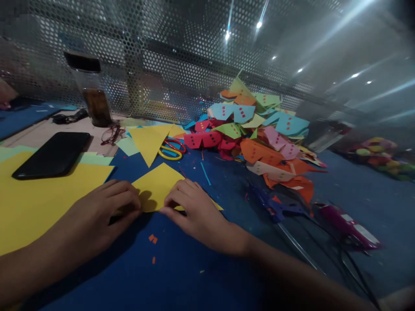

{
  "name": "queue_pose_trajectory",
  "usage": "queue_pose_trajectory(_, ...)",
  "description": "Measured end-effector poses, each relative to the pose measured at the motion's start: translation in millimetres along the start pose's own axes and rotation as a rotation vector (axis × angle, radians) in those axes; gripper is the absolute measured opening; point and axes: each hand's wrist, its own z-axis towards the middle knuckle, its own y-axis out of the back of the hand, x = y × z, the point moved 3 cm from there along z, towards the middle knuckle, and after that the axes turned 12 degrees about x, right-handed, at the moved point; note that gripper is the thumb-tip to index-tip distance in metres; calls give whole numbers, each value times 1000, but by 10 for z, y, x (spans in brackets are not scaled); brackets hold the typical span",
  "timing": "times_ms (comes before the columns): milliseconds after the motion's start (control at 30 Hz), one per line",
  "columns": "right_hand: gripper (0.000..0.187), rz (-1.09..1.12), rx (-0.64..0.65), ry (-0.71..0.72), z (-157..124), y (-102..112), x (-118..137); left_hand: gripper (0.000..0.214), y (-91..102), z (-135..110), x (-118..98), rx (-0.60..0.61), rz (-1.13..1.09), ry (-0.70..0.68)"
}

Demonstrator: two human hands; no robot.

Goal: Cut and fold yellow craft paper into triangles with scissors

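Note:
A folded yellow paper piece (158,184) lies on the blue table top (181,268) in front of me. My left hand (106,207) rests on its left corner with fingers curled and pressed down on the paper. My right hand (194,211) presses on its right edge, fingers bent together on the fold. A second yellow triangle (149,140) lies just behind, next to scissors (171,149) with red and yellow handles.
A black phone (53,154) lies on large yellow sheets (35,203) at left. A dark jar (92,93) and glasses (112,134) stand by the perforated metal wall. A heap of coloured folded papers (259,134) is at centre right. Glue guns (279,207) with cables lie at right.

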Motion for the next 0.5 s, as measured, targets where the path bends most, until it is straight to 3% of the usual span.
queue_pose_trajectory(367, 11, 41, -6, -21, 13, -1, 30, 17, -29, 139, -182, 48, 13, 36)
queue_pose_trajectory(500, 11, 72, -14, -66, 15, -21, 23, 17, -75, 156, -187, -2, -9, 39)
